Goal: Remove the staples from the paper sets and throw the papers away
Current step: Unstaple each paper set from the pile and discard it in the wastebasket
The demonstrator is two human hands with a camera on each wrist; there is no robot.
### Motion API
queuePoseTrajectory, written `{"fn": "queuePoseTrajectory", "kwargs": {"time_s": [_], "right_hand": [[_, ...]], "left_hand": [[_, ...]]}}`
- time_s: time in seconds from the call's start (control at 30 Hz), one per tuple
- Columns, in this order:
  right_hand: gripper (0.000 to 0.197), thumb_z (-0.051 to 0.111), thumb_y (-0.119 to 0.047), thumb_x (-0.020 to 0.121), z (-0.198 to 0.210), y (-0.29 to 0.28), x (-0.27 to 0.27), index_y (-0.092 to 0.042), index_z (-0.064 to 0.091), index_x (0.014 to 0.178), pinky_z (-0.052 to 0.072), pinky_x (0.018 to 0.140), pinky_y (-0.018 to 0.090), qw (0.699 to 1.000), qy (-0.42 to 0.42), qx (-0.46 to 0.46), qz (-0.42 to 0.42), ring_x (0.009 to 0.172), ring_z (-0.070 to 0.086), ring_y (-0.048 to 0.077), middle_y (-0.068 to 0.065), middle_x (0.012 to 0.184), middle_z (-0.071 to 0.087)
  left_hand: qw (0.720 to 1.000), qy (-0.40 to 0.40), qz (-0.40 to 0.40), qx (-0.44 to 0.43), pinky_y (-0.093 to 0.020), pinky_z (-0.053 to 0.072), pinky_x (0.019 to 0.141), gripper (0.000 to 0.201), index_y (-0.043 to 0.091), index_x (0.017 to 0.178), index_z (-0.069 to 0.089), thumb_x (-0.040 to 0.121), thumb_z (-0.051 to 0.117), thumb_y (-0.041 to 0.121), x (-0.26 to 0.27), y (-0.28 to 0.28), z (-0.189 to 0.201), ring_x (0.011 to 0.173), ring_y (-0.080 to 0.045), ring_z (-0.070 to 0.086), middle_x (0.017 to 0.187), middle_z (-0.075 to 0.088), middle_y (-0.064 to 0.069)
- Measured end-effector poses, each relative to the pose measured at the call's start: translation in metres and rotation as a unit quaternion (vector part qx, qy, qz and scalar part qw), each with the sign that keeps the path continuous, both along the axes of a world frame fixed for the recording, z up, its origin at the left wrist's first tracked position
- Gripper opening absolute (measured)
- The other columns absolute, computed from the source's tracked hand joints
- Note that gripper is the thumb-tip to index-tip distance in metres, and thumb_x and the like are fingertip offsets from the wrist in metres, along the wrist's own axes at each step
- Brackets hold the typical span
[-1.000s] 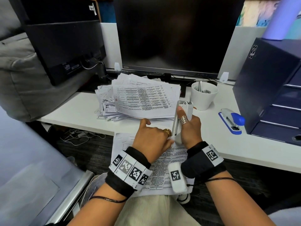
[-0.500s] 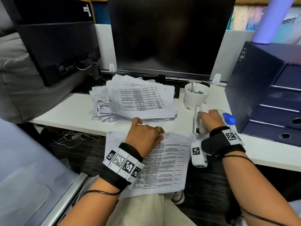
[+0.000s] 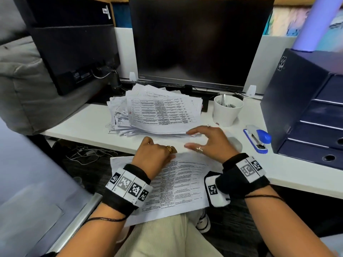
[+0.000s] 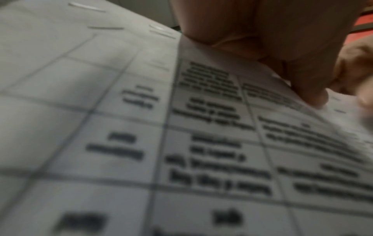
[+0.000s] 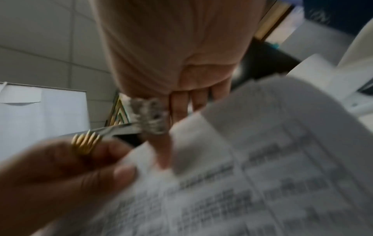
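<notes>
Paper set [image 3: 172, 184] lies printed-side up on the person's lap, its top edge reaching the front edge of the white desk [image 3: 89, 125]. From the head view, the left hand [image 3: 154, 156] sits on the set's upper left, fingers curled and pinching the top edge, a gold ring showing. The right hand [image 3: 209, 143] hovers just above the top right corner, fingers spread and relaxed, holding nothing. Behind them a loose paper stack [image 3: 159, 114] fills the desk's middle; its table text is too small to read. A white cup [image 3: 227, 110] stands right of the stack, a blue stapler [image 3: 259, 139] lies near the dark drawer unit [image 3: 306, 101], and a dark monitor [image 3: 200, 43] backs it all. Bare desk surface shows left of the stack and along the right front edge.

Over to the left wrist view: fingertips [image 4: 308, 94] press down on the paper set [image 4: 141, 143]; gridded text is there, blurred beyond reading.

Right wrist view now: the right hand's fingers [image 5: 181, 102] hang straight over the curling top edge of the paper set [image 5: 252, 159], while the left hand [image 5: 60, 167] grips that edge. Print is smeared, unreadable.
</notes>
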State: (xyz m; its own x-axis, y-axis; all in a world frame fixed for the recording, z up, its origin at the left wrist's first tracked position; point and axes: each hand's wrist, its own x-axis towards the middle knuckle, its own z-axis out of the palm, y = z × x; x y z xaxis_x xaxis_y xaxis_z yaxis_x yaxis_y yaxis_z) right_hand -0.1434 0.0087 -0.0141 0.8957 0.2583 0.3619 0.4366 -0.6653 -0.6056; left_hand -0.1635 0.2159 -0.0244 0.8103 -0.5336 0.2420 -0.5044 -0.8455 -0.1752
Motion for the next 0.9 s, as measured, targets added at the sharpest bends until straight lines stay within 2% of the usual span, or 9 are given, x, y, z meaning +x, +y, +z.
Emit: {"fn": "queuePoseTrajectory", "kwargs": {"time_s": [0.07, 0.17, 0.3, 0.43, 0.53, 0.57, 0.67, 0.83, 0.9], "right_hand": [[0.032, 0.078, -0.020, 0.073, -0.005, 0.016, -0.008, -0.024, 0.070, 0.103, 0.047, 0.089, 0.027, 0.994, 0.036, -0.080, 0.070, 0.097, 0.062, 0.007, -0.008, 0.102, 0.070], [0.020, 0.074, -0.011, 0.075, -0.014, 0.027, -0.014, -0.022, 0.074, 0.091, 0.052, 0.077, 0.032, 0.997, 0.000, -0.057, 0.047, 0.081, 0.066, 0.012, -0.005, 0.085, 0.073], [0.011, 0.071, -0.008, 0.072, -0.031, 0.041, -0.023, -0.014, 0.076, 0.081, 0.056, 0.068, 0.032, 0.987, -0.149, 0.043, 0.051, 0.071, 0.069, 0.012, -0.003, 0.077, 0.074], [0.012, 0.064, -0.008, 0.078, -0.046, 0.050, -0.033, -0.007, 0.075, 0.080, 0.055, 0.072, 0.025, 0.946, -0.310, 0.067, 0.066, 0.079, 0.069, 0.012, 0.003, 0.086, 0.074], [0.017, 0.062, -0.011, 0.087, -0.047, 0.054, -0.039, -0.003, 0.075, 0.080, 0.056, 0.072, 0.027, 0.921, -0.381, 0.060, 0.058, 0.080, 0.070, 0.018, 0.009, 0.089, 0.073], [0.018, 0.062, -0.011, 0.088, -0.047, 0.055, -0.040, -0.002, 0.075, 0.079, 0.057, 0.070, 0.028, 0.915, -0.394, 0.057, 0.056, 0.079, 0.070, 0.020, 0.009, 0.088, 0.073], [0.019, 0.062, -0.011, 0.088, -0.048, 0.058, -0.041, -0.001, 0.075, 0.078, 0.057, 0.066, 0.030, 0.910, -0.407, 0.057, 0.053, 0.078, 0.070, 0.021, 0.010, 0.087, 0.073], [0.014, 0.064, -0.007, 0.085, -0.049, 0.064, -0.036, -0.002, 0.075, 0.078, 0.057, 0.065, 0.030, 0.913, -0.402, 0.048, 0.053, 0.078, 0.070, 0.020, 0.009, 0.087, 0.073], [0.017, 0.061, -0.008, 0.086, -0.052, 0.068, -0.034, -0.003, 0.075, 0.078, 0.056, 0.068, 0.028, 0.919, -0.389, 0.046, 0.050, 0.079, 0.070, 0.019, 0.007, 0.087, 0.073]], "left_hand": [[0.997, -0.054, -0.037, -0.033, -0.028, 0.027, 0.076, 0.033, 0.026, 0.097, 0.064, 0.095, 0.037, 0.044, 0.001, 0.009, 0.003, 0.063, -0.020, 0.060, 0.072, 0.069, 0.002], [0.988, -0.114, -0.071, -0.071, -0.025, 0.030, 0.065, 0.034, 0.028, 0.080, 0.070, 0.085, 0.039, 0.043, -0.001, 0.025, -0.001, 0.041, -0.016, 0.052, 0.051, 0.063, 0.005], [0.968, -0.182, -0.107, -0.137, -0.027, 0.031, 0.067, 0.035, 0.025, 0.075, 0.074, 0.087, 0.045, 0.041, -0.010, 0.041, -0.004, 0.051, -0.014, 0.060, 0.066, 0.070, 0.009], [0.932, -0.279, -0.141, -0.185, -0.027, 0.032, 0.068, 0.038, 0.020, 0.068, 0.073, 0.094, 0.047, 0.033, -0.019, 0.043, -0.005, 0.060, -0.014, 0.063, 0.075, 0.071, 0.009], [0.904, -0.348, -0.134, -0.209, -0.029, 0.035, 0.072, 0.018, 0.023, 0.075, 0.073, 0.088, 0.062, 0.027, -0.023, 0.043, -0.014, 0.069, -0.014, 0.062, 0.080, 0.071, 0.008], [0.896, -0.364, -0.135, -0.215, -0.029, 0.036, 0.073, 0.005, 0.026, 0.081, 0.071, 0.085, 0.068, 0.025, -0.023, 0.044, -0.017, 0.072, -0.013, 0.061, 0.081, 0.071, 0.008], [0.885, -0.382, -0.140, -0.225, -0.030, 0.037, 0.073, 0.019, 0.029, 0.090, 0.060, 0.080, 0.075, 0.022, -0.021, 0.045, -0.025, 0.076, -0.013, 0.058, 0.083, 0.072, 0.008], [0.890, -0.381, -0.119, -0.223, -0.033, 0.038, 0.078, 0.006, 0.027, 0.083, 0.067, 0.082, 0.073, 0.026, -0.022, 0.051, -0.024, 0.070, -0.013, 0.065, 0.082, 0.072, 0.008], [0.893, -0.381, -0.101, -0.219, -0.034, 0.036, 0.083, 0.005, 0.028, 0.083, 0.069, 0.081, 0.073, 0.028, -0.024, 0.056, -0.024, 0.077, -0.014, 0.066, 0.088, 0.073, 0.008]]}}
